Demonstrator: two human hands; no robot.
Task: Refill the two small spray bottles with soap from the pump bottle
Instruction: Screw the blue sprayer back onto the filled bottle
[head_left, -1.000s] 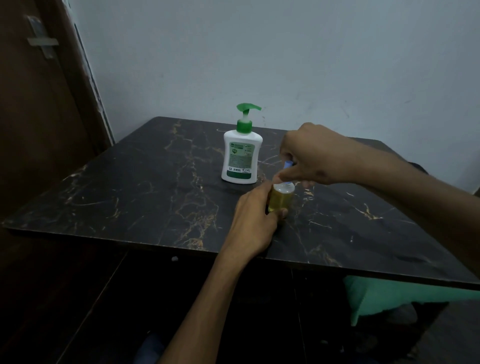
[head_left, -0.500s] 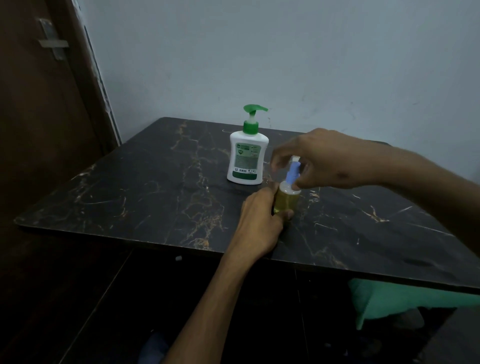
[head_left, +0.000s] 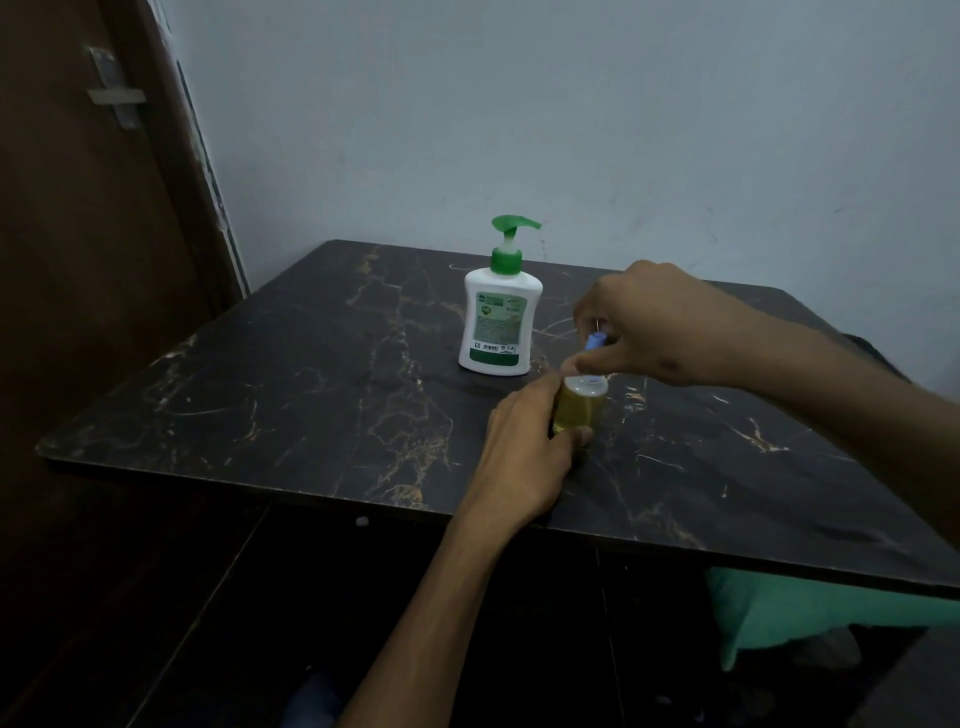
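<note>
Yellow-filled spray bottle (head_left: 576, 410) stands upright in my left hand (head_left: 524, 457), while my right hand (head_left: 649, 332) directly above pinches what seems its blue sprayer top (head_left: 594, 341).

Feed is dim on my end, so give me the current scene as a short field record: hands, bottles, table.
left hand: wrapped around the small spray bottle, steadying it upright on the table
right hand: pinching the blue spray top at the bottle's neck
spray bottle contents: yellowish liquid
second spray bottle: not visible
pump bottle: upright behind the hands, untouched
</note>
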